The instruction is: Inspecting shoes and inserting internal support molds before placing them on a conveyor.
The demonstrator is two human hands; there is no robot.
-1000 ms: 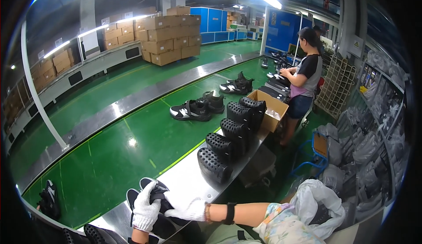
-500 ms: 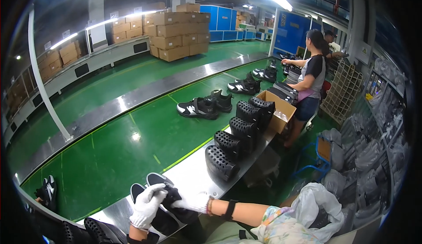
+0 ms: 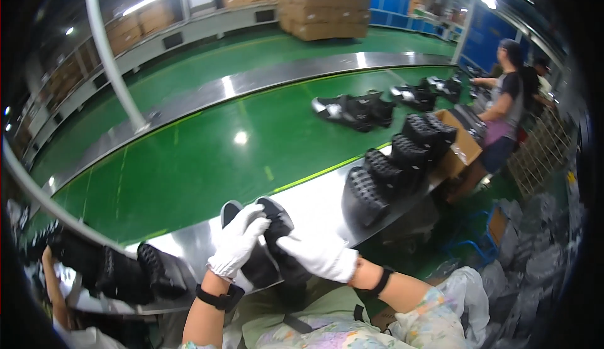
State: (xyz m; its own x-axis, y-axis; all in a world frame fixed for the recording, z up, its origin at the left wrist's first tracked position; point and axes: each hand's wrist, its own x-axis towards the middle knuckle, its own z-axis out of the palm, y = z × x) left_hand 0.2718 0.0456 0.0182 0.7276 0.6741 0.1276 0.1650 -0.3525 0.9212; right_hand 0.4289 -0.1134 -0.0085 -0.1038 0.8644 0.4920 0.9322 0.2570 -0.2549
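Note:
A pair of black shoes with pale grey edges lies side by side before me on the metal ledge. My left hand (image 3: 241, 241), in a white glove, reaches over the pair with its fingers bent down at the right shoe (image 3: 275, 226). Part of the left shoe (image 3: 230, 212) shows behind that hand. My right hand (image 3: 322, 256), gloved too, is at the right shoe's outer side, its fingertips against the black upper. Both hands hold the right shoe; some fingers are hidden or blurred.
Black pieces with dotted tops (image 3: 371, 191) stand in a row right of my hands; similar ones (image 3: 160, 270) stand left. Black-and-white shoes (image 3: 352, 111) sit on the green belt (image 3: 195, 160). Beyond an open carton (image 3: 457, 142), a person (image 3: 506, 100) works; another person's arm (image 3: 55, 286) shows lower left.
The view has swung left, so the scene sits farther right and more of the left ledge shows. My hands stay at the shoes; the right one has opened out a little along the shoe's side.

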